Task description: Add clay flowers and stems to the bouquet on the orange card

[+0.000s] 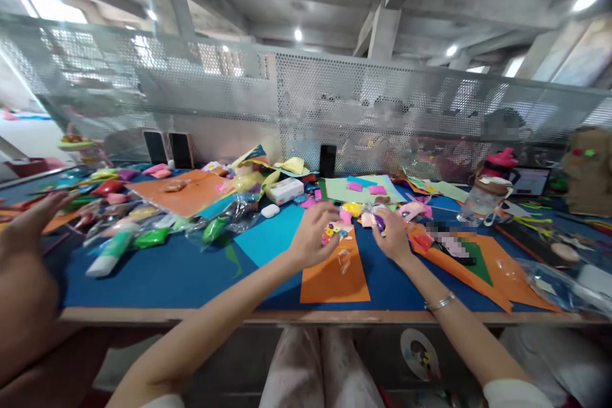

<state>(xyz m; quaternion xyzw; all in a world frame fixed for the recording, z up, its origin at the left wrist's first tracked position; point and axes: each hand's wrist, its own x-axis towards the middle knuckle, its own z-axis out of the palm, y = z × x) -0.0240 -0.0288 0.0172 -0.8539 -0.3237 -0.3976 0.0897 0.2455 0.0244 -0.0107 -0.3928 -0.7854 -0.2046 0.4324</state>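
Note:
My left hand (313, 237) is over the upper left of an orange paper sheet (335, 284). Its fingers are curved and spread, with nothing visibly held. Small flower-shaped pieces (329, 231) in several colours lie right beside its fingertips. My right hand (394, 236) is to the right of the sheet, with thumb and fingers closed around a small purple piece (380, 223) partly hidden by the hand. Pale pink blocks (367, 219) and a yellow lump (352, 208) lie between the hands. A thin clear scrap (343, 260) rests on the orange sheet.
Another person's hand (29, 255) reaches in at far left. Coloured packets and a white-green tube (112, 252) crowd the left side. A white box (285, 190) and phone (327, 160) stand behind. At right are a water bottle (482, 194) and more orange paper (514, 268).

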